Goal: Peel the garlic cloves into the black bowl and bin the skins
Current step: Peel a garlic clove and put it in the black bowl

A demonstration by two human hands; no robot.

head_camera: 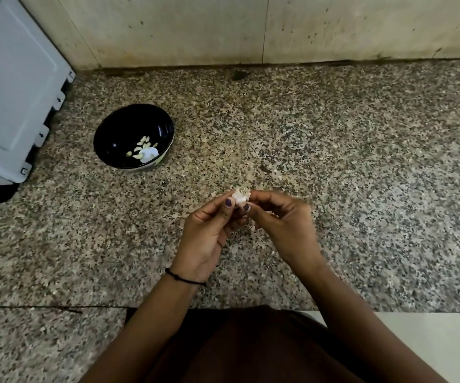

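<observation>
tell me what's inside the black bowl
The round black bowl holds several pale peeled garlic cloves and one larger white lump by its near-right wall. The near rim hides a strip of the bottom, so more could lie there.

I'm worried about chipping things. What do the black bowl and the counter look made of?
Black bowl: glossy, light glints inside, pale outer wall; probably melamine or glazed ceramic, can't tell which. Counter: speckled grey-brown stone, likely polished granite.

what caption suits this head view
Left hand and right hand pinch a pale garlic clove over the speckled granite surface; peeled cloves in a round black bowl.
</observation>
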